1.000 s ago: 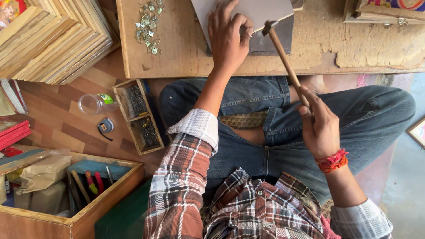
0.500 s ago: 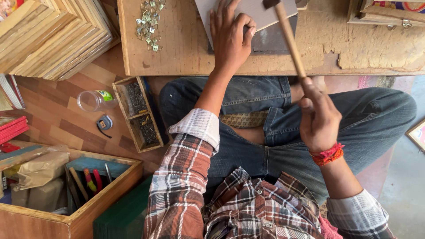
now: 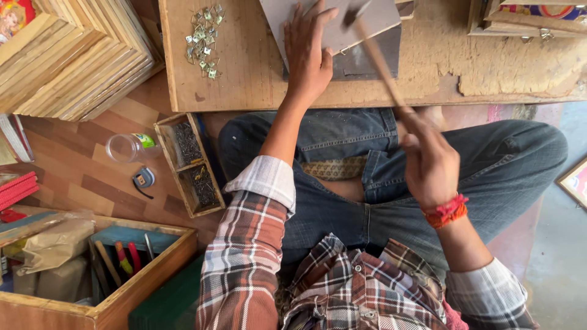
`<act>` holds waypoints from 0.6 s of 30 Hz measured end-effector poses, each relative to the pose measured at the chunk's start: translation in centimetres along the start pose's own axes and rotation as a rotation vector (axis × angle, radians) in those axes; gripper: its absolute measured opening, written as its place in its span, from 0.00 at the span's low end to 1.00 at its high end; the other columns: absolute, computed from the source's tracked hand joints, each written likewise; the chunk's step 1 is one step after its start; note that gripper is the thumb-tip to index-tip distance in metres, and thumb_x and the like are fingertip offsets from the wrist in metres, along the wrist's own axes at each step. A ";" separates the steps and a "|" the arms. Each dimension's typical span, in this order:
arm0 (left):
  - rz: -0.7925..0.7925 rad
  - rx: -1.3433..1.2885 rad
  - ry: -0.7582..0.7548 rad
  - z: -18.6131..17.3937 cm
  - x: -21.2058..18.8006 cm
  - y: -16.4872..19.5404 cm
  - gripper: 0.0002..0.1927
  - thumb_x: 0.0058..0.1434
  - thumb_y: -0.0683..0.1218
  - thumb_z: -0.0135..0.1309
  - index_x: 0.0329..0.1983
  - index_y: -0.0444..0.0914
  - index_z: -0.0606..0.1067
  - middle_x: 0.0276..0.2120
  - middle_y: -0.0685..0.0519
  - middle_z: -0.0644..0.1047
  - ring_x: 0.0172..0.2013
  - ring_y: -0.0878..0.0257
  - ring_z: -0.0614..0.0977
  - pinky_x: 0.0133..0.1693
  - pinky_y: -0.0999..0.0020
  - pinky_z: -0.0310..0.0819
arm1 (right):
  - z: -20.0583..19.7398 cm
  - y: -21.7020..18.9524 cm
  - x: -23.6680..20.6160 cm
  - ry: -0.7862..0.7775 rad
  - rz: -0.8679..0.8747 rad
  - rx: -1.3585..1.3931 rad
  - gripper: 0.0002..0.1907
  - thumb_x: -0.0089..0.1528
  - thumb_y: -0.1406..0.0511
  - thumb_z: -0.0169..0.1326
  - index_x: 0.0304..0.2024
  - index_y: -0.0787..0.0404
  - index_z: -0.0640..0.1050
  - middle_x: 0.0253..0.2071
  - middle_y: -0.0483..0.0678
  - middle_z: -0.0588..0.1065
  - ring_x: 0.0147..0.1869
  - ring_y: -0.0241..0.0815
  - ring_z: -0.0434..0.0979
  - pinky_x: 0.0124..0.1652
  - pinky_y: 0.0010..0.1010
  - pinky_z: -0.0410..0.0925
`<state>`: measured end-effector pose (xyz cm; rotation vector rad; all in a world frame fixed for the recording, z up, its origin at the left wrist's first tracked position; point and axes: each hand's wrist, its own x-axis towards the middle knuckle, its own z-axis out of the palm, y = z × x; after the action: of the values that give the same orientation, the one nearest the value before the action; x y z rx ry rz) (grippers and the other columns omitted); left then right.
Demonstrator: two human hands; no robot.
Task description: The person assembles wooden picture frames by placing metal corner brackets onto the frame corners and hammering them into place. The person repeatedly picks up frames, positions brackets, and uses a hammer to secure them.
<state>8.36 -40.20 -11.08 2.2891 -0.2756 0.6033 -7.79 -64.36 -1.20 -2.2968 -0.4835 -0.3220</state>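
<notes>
Swinging hammer (image 3: 374, 58) down: head blurred, now over grey board (image 3: 330, 24) at far edge of bench (image 3: 244, 85); half second ago it sat higher. Right hand (image 3: 431, 162) fisted round handle. Left hand (image 3: 309, 52) spread flat, pressing board. Strike landing. Clips (image 3: 206, 40) heaped near bench's left edge.

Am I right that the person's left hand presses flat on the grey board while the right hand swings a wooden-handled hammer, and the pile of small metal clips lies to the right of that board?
Not quite: the head view shows the pile of small metal clips to the left of the grey board, not the right. The left hand does press on it, and the right hand swings the wooden-handled hammer.
</notes>
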 end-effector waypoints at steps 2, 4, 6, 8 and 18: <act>-0.016 0.004 -0.009 0.0 -0.2 0.3 0.35 0.63 0.34 0.56 0.70 0.50 0.64 0.69 0.54 0.64 0.77 0.47 0.54 0.78 0.41 0.38 | 0.0 0.2 0.0 0.238 0.026 0.076 0.20 0.71 0.73 0.50 0.65 0.62 0.68 0.39 0.54 0.78 0.36 0.48 0.78 0.40 0.39 0.73; -0.028 -0.001 -0.015 -0.1 -0.1 0.5 0.35 0.63 0.34 0.57 0.71 0.51 0.64 0.69 0.56 0.64 0.77 0.49 0.56 0.79 0.41 0.37 | 0.0 0.1 0.0 0.185 0.055 0.020 0.23 0.68 0.73 0.50 0.66 0.63 0.69 0.37 0.54 0.78 0.36 0.50 0.77 0.37 0.40 0.72; -0.012 0.027 -0.005 -0.2 0.0 0.6 0.36 0.60 0.33 0.56 0.69 0.51 0.64 0.70 0.54 0.63 0.77 0.47 0.54 0.78 0.41 0.37 | 0.0 0.0 0.1 -0.169 0.103 -0.174 0.26 0.66 0.73 0.49 0.67 0.62 0.73 0.42 0.58 0.79 0.44 0.59 0.80 0.40 0.44 0.72; -0.011 0.034 -0.003 -0.3 0.0 0.5 0.36 0.59 0.33 0.55 0.69 0.51 0.64 0.70 0.54 0.63 0.76 0.46 0.54 0.77 0.41 0.38 | 0.0 -0.2 0.1 -0.055 0.071 -0.053 0.20 0.71 0.73 0.49 0.66 0.61 0.72 0.50 0.59 0.78 0.50 0.58 0.81 0.45 0.43 0.73; -0.008 0.039 0.009 -0.1 -0.2 0.1 0.38 0.58 0.32 0.55 0.71 0.51 0.63 0.72 0.54 0.62 0.77 0.44 0.54 0.77 0.38 0.38 | 0.9 0.0 -1.0 -0.153 0.141 -0.288 0.27 0.68 0.72 0.49 0.71 0.57 0.70 0.45 0.58 0.79 0.34 0.55 0.80 0.32 0.40 0.69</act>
<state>8.14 -40.18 -11.09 2.3232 -0.2522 0.6201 -8.59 -63.95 -2.24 -2.6344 -0.3667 -0.1542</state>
